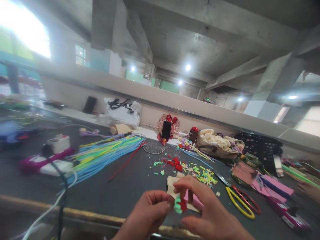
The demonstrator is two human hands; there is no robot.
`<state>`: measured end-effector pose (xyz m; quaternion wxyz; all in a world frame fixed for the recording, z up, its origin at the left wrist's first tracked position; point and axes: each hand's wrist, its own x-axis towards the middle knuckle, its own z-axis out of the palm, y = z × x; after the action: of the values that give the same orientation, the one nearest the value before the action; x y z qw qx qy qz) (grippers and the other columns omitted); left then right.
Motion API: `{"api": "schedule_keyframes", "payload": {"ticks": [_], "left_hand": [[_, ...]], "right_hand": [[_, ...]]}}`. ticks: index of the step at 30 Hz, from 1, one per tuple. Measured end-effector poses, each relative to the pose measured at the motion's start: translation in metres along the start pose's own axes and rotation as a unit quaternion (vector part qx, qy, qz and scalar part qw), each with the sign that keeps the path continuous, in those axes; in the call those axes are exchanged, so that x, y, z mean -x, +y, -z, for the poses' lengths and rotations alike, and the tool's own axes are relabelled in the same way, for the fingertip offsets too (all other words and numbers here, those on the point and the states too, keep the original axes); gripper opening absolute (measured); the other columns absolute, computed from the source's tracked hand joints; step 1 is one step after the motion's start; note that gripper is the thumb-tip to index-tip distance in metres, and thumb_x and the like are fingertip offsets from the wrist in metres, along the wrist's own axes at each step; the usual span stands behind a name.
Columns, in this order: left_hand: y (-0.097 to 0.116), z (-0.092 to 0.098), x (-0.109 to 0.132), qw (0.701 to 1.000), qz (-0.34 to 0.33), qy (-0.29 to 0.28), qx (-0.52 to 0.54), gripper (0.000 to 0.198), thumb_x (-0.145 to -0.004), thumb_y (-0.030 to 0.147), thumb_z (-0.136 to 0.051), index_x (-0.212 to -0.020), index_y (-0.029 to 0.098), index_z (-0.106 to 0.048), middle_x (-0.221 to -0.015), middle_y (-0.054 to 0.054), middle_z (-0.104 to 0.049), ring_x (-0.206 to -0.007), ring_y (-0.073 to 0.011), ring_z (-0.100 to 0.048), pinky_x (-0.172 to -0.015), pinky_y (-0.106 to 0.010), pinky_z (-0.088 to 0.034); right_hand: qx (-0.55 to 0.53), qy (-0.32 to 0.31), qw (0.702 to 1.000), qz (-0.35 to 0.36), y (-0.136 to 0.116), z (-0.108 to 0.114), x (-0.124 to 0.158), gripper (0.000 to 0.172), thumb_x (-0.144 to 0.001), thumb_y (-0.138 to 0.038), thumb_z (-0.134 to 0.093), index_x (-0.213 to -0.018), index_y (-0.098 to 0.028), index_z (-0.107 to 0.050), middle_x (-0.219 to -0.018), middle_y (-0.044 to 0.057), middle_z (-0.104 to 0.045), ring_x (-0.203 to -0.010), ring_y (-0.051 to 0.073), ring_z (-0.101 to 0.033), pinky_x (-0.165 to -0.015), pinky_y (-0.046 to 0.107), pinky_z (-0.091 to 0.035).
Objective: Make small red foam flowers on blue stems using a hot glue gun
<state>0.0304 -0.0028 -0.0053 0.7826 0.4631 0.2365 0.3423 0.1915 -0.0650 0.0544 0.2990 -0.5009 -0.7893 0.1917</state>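
My left hand pinches a small fuzzy green-and-red piece between thumb and fingertips, near the table's front edge. My right hand curves around the right side of that piece, thumb and fingers apart. Whether a right fingertip touches it I cannot tell. Behind the hands lies a beige sheet with something pink on it, partly covered by my right hand. Short cut bits in red, green and yellow are scattered just beyond.
Scissors with yellow and red handles lie at right, near a glass jar. Long blue, green and yellow fuzzy stems spread on the left, beside a power strip with trailing cables. A phone stands at the back.
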Motion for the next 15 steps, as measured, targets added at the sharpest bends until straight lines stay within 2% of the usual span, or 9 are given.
{"api": "schedule_keyframes", "payload": {"ticks": [3,8,11,15], "left_hand": [[0.0009,-0.0016,0.0011,1.000,0.011,0.009,-0.018,0.024,-0.051,0.035,-0.069,-0.055,0.014,-0.057,-0.034,0.010,-0.032,-0.035,-0.0034,-0.017,-0.039,-0.021,-0.008],[0.0001,-0.0028,0.0021,0.999,0.021,0.021,-0.022,0.032,-0.048,0.042,-0.071,-0.053,0.014,-0.057,-0.035,0.009,-0.035,-0.035,-0.0033,-0.020,-0.039,-0.022,-0.010],[-0.0023,-0.0035,0.0026,0.999,0.023,0.011,-0.023,0.030,-0.052,0.041,-0.070,-0.055,0.014,-0.057,-0.036,0.009,-0.035,-0.036,-0.0036,-0.020,-0.040,-0.022,-0.010],[-0.0015,-0.0090,0.0068,0.998,0.008,0.047,-0.029,0.025,-0.057,0.036,-0.066,-0.054,0.014,-0.055,-0.036,0.011,-0.030,-0.037,-0.0032,-0.014,-0.040,-0.022,-0.006]], "right_hand": [[0.015,0.002,1.000,0.010,-0.0013,-0.0023,0.0015,0.075,-0.054,0.002,-0.057,-0.116,-0.036,-0.040,-0.103,-0.003,-0.053,-0.082,0.012,-0.052,-0.078,0.026,-0.043],[0.070,0.019,0.997,0.039,0.0011,-0.0048,0.0031,0.073,-0.056,0.000,-0.055,-0.118,-0.035,-0.038,-0.105,-0.001,-0.056,-0.086,0.014,-0.053,-0.077,0.026,-0.043],[0.077,0.016,0.996,0.051,0.0040,-0.0071,0.0036,0.074,-0.059,-0.001,-0.055,-0.120,-0.038,-0.035,-0.103,-0.003,-0.057,-0.082,0.013,-0.054,-0.078,0.026,-0.043],[0.076,0.035,0.995,0.060,0.0056,-0.0106,0.0029,0.073,-0.060,-0.001,-0.055,-0.120,-0.038,-0.036,-0.103,-0.003,-0.058,-0.081,0.013,-0.055,-0.084,0.028,-0.040]]}}
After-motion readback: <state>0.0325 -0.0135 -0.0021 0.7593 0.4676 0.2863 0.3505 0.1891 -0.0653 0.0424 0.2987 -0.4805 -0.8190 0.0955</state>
